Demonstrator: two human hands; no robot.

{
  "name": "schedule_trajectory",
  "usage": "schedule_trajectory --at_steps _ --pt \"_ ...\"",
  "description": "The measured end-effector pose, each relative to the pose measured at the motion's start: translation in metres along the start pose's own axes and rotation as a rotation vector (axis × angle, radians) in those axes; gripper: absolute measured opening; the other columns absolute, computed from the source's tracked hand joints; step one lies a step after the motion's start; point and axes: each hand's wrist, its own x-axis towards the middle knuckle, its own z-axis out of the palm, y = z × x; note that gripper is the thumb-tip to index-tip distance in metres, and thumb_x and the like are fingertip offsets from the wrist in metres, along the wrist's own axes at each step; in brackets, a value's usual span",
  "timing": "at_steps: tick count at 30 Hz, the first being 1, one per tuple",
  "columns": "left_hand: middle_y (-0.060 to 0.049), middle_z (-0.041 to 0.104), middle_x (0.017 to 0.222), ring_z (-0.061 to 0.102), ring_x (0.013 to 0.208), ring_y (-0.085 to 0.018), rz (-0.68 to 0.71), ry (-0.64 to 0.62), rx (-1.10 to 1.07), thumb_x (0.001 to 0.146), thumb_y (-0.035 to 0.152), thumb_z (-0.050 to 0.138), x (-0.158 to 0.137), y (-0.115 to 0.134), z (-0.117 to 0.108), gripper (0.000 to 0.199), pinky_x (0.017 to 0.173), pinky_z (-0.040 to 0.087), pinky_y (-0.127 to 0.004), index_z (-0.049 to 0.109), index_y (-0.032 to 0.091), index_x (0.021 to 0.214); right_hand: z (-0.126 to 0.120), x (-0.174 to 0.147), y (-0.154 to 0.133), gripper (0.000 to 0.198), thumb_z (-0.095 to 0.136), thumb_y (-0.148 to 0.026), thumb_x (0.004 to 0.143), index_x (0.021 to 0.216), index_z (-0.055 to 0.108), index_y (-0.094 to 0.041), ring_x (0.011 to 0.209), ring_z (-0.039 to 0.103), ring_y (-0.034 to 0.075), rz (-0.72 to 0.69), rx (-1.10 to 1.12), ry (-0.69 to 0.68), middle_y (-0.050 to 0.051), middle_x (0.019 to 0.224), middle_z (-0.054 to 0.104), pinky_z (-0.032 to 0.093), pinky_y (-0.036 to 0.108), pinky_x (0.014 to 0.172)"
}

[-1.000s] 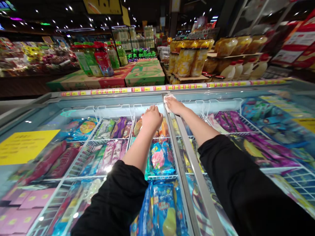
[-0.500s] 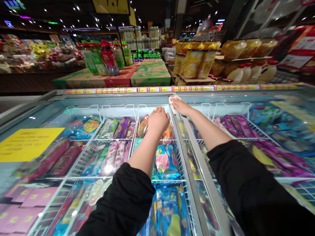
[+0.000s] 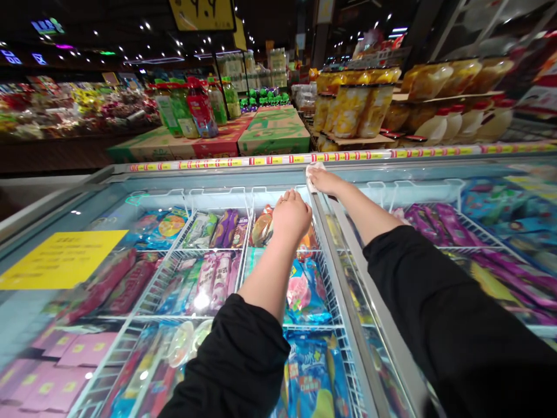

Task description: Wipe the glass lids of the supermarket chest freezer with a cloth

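Observation:
My right hand holds a white cloth against the far end of the metal divider frame between the freezer's sliding glass lids. My left hand rests palm down on the left glass lid, its fingers out and close together, with a ring on one finger. It holds nothing. Beneath the glass, white wire baskets hold wrapped ice creams. A blue and pink packet and blue bags show under and beside my left forearm.
A yellow notice lies on the lid at left. Price labels line the freezer's far rim. Beyond it stand boxes with bottles, and jars of yellow fruit. Purple packets lie under the right lid.
The view has turned slightly left, so everything sits farther right in the picture. My right hand and the cloth have slid a little toward the far rim. My left hand stays on the glass.

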Motion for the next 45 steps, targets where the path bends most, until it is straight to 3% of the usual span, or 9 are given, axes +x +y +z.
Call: schedule_trajectory --at_steps 6,13,16,18,28,32,35,38,45 --pt "-0.019 0.054 0.16 0.049 0.152 -0.027 -0.008 0.014 0.009 0.105 0.023 0.042 -0.001 0.003 0.0 0.05 0.127 0.036 -0.039 0.056 0.003 0.149 -0.006 -0.009 -0.005 0.057 0.037 -0.038 0.105 0.157 0.054 -0.021 0.157 0.04 0.026 0.032 0.063 -0.081 0.006 0.168 0.046 0.027 0.046 0.132" --pt "-0.021 0.053 0.161 0.049 0.152 -0.027 -0.009 0.002 0.008 0.106 0.024 0.042 -0.001 0.003 -0.002 0.051 0.128 0.035 -0.038 0.055 -0.001 0.149 -0.006 0.029 -0.014 0.064 0.04 -0.034 0.102 0.159 0.048 -0.006 0.159 0.034 0.036 0.178 0.051 -0.062 0.018 0.17 0.039 0.026 0.054 0.132" --pt "-0.02 0.054 0.16 0.048 0.152 -0.027 -0.001 0.0 0.002 0.106 0.024 0.042 0.0 0.002 0.0 0.051 0.128 0.034 -0.038 0.055 -0.001 0.149 -0.009 0.026 -0.017 0.066 0.035 -0.028 0.102 0.159 0.042 0.005 0.161 0.03 0.036 0.218 0.039 -0.063 0.024 0.171 0.033 0.022 0.051 0.133" --pt "-0.02 0.055 0.16 0.049 0.152 -0.027 0.002 0.004 0.0 0.106 0.024 0.042 0.001 0.002 0.002 0.051 0.128 0.035 -0.038 0.055 -0.001 0.149 -0.012 0.017 -0.02 0.065 0.034 -0.026 0.102 0.159 0.043 0.005 0.161 0.03 0.035 0.218 0.035 -0.066 0.023 0.171 0.034 0.022 0.05 0.133" --pt "-0.021 0.057 0.157 0.051 0.15 -0.027 0.012 0.023 0.003 0.106 0.023 0.042 0.002 -0.001 0.002 0.045 0.125 0.038 -0.037 0.061 0.003 0.142 -0.021 -0.085 -0.051 0.059 0.033 -0.033 0.107 0.161 0.048 -0.014 0.161 0.031 0.025 0.083 0.076 -0.063 0.009 0.172 0.04 0.02 0.044 0.135" --pt "-0.02 0.066 0.147 0.059 0.141 -0.027 0.022 0.028 0.037 0.105 0.019 0.042 0.0 0.0 0.0 0.039 0.118 0.045 -0.035 0.068 0.007 0.131 -0.025 -0.132 -0.076 0.06 0.034 -0.03 0.106 0.161 0.047 -0.01 0.162 0.031 0.024 0.04 0.104 -0.06 0.011 0.172 0.04 0.018 0.045 0.135" --pt "-0.018 0.074 0.13 0.07 0.125 -0.029 0.021 0.013 0.057 0.104 0.015 0.04 -0.007 0.004 -0.006 0.037 0.106 0.054 -0.036 0.073 0.01 0.121 -0.028 -0.161 -0.097 0.061 0.035 -0.028 0.105 0.16 0.047 -0.006 0.162 0.03 0.026 0.068 0.127 -0.053 0.015 0.171 0.04 0.018 0.045 0.135" --pt "-0.02 0.075 0.125 0.074 0.116 -0.031 0.025 -0.003 0.069 0.104 0.013 0.04 -0.018 0.009 -0.012 0.036 0.096 0.058 -0.038 0.072 0.009 0.121 -0.03 -0.189 -0.117 0.061 0.036 -0.027 0.104 0.161 0.047 -0.008 0.162 0.03 0.026 0.094 0.143 -0.038 0.014 0.17 0.042 0.019 0.046 0.135" --pt "-0.02 0.064 0.149 0.06 0.141 -0.026 0.111 -0.029 0.056 0.105 0.01 0.044 -0.08 0.015 -0.023 0.035 0.117 0.047 -0.036 0.066 0.008 0.133 -0.035 -0.257 -0.15 0.062 0.037 -0.025 0.102 0.162 0.045 -0.01 0.162 0.029 0.028 0.058 0.162 -0.027 0.013 0.17 0.042 0.022 0.05 0.134"
